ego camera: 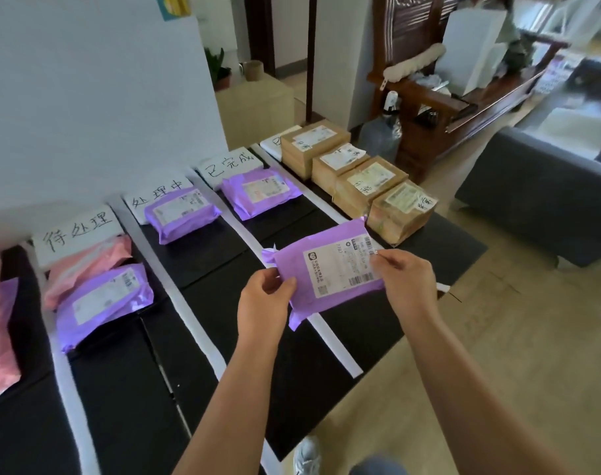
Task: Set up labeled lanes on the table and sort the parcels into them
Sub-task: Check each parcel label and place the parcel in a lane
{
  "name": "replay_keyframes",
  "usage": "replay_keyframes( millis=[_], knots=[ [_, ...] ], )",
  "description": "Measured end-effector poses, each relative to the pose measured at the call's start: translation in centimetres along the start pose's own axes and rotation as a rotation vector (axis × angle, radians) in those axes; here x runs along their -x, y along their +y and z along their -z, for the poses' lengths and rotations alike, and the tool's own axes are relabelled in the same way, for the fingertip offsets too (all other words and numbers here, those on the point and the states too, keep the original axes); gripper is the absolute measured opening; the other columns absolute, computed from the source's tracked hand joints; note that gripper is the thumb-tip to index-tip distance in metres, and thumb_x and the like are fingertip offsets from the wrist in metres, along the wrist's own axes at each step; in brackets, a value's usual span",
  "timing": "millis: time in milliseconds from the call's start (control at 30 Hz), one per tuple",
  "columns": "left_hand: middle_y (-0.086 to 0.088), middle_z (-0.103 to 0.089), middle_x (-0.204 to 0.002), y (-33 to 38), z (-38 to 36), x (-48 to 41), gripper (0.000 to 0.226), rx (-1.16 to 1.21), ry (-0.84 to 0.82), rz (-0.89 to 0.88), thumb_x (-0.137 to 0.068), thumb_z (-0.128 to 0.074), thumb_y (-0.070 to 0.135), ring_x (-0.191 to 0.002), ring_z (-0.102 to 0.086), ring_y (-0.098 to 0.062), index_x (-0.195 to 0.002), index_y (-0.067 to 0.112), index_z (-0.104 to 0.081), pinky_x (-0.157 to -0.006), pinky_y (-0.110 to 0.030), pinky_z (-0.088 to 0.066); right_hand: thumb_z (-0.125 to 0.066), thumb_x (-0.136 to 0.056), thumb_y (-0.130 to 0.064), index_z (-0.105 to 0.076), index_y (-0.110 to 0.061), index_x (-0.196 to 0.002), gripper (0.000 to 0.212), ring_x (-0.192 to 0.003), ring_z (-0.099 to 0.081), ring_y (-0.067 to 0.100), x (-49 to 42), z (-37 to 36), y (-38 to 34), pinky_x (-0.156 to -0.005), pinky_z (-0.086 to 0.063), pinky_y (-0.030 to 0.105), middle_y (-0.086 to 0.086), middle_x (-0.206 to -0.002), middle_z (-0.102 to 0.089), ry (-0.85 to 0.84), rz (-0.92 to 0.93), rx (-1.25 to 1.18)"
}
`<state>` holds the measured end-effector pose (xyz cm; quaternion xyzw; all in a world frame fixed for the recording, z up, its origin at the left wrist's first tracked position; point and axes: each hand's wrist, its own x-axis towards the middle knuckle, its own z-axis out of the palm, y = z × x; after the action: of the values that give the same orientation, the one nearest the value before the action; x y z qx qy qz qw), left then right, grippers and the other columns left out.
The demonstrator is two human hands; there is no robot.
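Since four lanes are already marked off across the black tabletop (127, 406) by white strips (196, 320) and headed by handwritten paper signs (76, 234) along its far edge, the step in hand looks to be the sorting itself, with one purple mailer parcel (326, 248) held up so its shipping label (343, 269) can be read. That parcel is off the surface, lifted above the near-right part of the tabletop, over the strip that parts the third lane from the fourth. The left hand (264, 296) grips its left edge, thumb (287, 284) pressed on top and the other fingers curled underneath; the right hand (407, 279) pinches the right edge at the label's corner between thumb and forefinger, so neither hand is spread open. A pink mailer (86, 265) and a lilac mailer (103, 303) lie in the lane nearest the left end, the second-lane mailer (182, 214) and third-lane mailer (257, 192) lie singly by their signs, and four brown cartons (371, 180) fill the fourth lane toward the far-right corner. The next move, as I judge it, calls for matching the label to a sign, then laying the parcel flat in that lane's bare space toward the near edge without nudging a strip
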<state>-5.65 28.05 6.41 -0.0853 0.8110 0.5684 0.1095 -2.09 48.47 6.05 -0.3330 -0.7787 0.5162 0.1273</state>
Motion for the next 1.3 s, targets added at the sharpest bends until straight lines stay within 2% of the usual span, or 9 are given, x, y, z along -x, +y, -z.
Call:
replay_keyframes(
  millis=[167,367,433,567,700,833,967,1100,1300],
  knots=[
    [0.017,-0.061,-0.095,0.7,-1.2,-3.1,0.035,0.01,0.052,0.057,-0.093,-0.066,0.023,-0.081,-0.059,0.002,-0.128,0.021,-0.061,-0.062,-0.014,-0.04,-0.065,-0.095,-0.028,-0.071,-0.031,-0.102,0.009,-0.08,-0.066,0.006,-4.7,-2.0,-0.8,-0.063,-0.05,0.018,-0.016,-0.088,-0.065,-0.071,0.03,0.088],
    [0.007,-0.067,-0.112,2.2,-3.8,-7.3,0.035,0.03,0.169,0.15,-0.094,-0.064,0.023,-0.09,-0.062,-0.005,-0.129,0.02,-0.061,-0.071,-0.021,-0.049,-0.062,-0.097,-0.028,-0.068,-0.026,-0.117,0.021,-0.082,-0.062,0.002,-11.5,-4.7,-1.3,-0.067,-0.052,0.022,-0.021,-0.084,-0.057,-0.196,0.121,0.17],
    [0.007,-0.067,-0.11,2.7,-5.0,-8.6,0.035,0.057,0.237,0.19,-0.093,-0.063,0.022,-0.092,-0.064,-0.009,-0.127,0.018,-0.06,-0.073,-0.025,-0.051,-0.063,-0.096,-0.028,-0.066,-0.026,-0.121,0.025,-0.079,-0.058,-0.004,-14.1,-5.4,-1.5,-0.063,-0.047,0.017,-0.025,-0.082,-0.054,-0.244,0.156,0.188],
    [0.011,-0.064,-0.105,3.4,-7.5,-10.8,0.034,0.084,0.307,0.243,-0.093,-0.063,0.022,-0.088,-0.062,-0.006,-0.126,0.017,-0.057,-0.065,-0.02,-0.046,-0.064,-0.095,-0.032,-0.066,-0.029,-0.119,0.024,-0.076,-0.058,-0.008,-18.5,-6.2,-1.7,-0.057,-0.042,0.011,-0.024,-0.082,-0.057,-0.319,0.203,0.226],
    [0.009,-0.064,-0.109,3.5,-8.9,-12.7,0.034,0.064,0.328,0.271,-0.095,-0.061,0.021,-0.087,-0.06,-0.004,-0.128,0.018,-0.058,-0.062,-0.018,-0.044,-0.064,-0.095,-0.029,-0.069,-0.026,-0.116,0.022,-0.082,-0.062,-0.003,-21.6,-7.3,-1.5,-0.063,-0.044,0.014,-0.024,-0.082,-0.058,-0.406,0.209,0.228],
    [0.007,-0.064,-0.109,3.6,-9.1,-14.6,0.037,0.029,0.308,0.291,-0.096,-0.058,0.019,-0.088,-0.062,-0.007,-0.132,0.019,-0.057,-0.063,-0.019,-0.046,-0.063,-0.096,-0.027,-0.067,-0.026,-0.118,0.023,-0.073,-0.053,-0.012,-23.3,-9.0,-1.2,-0.05,-0.035,0.006,-0.02,-0.087,-0.06,-0.45,0.208,0.253],
    [0.003,-0.066,-0.116,3.5,-9.0,-16.7,0.036,0.001,0.254,0.307,-0.096,-0.057,0.018,-0.093,-0.064,-0.011,-0.132,0.018,-0.057,-0.066,-0.021,-0.05,-0.061,-0.097,-0.026,-0.065,-0.026,-0.116,0.02,-0.073,-0.056,-0.008,-24.5,-10.5,-1.2,-0.054,-0.036,0.008,-0.012,-0.096,-0.066,-0.475,0.191,0.289],
    [0.003,-0.068,-0.114,3.1,-8.6,-19.4,0.034,-0.035,0.192,0.304,-0.096,-0.054,0.016,-0.094,-0.066,-0.015,-0.129,0.017,-0.059,-0.072,-0.028,-0.054,-0.061,-0.097,-0.027,-0.064,-0.028,-0.114,0.018,-0.085,-0.064,0.006,-25.8,-12.1,-1.3,-0.059,-0.044,0.017,-0.009,-0.104,-0.07,-0.467,0.151,0.324],
    [0.002,-0.067,-0.122,1.8,-8.1,-22.7,0.036,-0.014,0.161,0.347,-0.096,-0.055,0.018,-0.1,-0.066,-0.017,-0.132,0.016,-0.053,-0.079,-0.032,-0.056,-0.061,-0.097,-0.026,-0.063,-0.029,-0.118,0.022,-0.074,-0.056,-0.008,-27.0,-14.8,-0.9,-0.055,-0.038,0.013,-0.017,-0.095,-0.064,-0.482,0.093,0.358]
  ],
)
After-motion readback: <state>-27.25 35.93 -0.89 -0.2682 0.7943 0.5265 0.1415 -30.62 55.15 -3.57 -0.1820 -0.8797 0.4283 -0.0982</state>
